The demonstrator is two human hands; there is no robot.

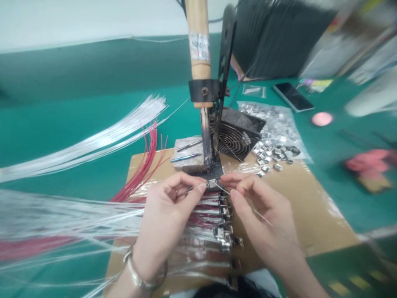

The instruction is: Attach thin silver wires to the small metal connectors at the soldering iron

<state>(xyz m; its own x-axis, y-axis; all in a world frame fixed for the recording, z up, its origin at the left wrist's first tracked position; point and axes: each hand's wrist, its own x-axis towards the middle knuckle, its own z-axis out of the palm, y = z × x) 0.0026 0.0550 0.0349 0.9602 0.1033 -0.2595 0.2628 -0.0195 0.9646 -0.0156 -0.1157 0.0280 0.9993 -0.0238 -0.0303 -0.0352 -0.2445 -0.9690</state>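
My left hand (169, 211) is closed, thumb and forefinger pinching the left end of a small metal connector (212, 183). The connector sits just below the tip of an upright soldering iron (200, 66) with a wooden handle. A thin pale wire (263, 217) runs from the connector's right side through my right hand (263, 207), whose thumb and fingers are closed around it. Below both hands, several wired connectors (221, 234) lie in a column, with red and white wires leading left. Whether the iron's tip touches the connector I cannot tell.
A stone block (187, 155) with two thin metal tools stands left of the iron, a black fan (234, 136) to its right. Loose metal connectors (268, 155) lie by a plastic bag (276, 120). White wires (124, 128) spread leftward. Behind are a phone (293, 97) and cardboard (297, 198) underneath.
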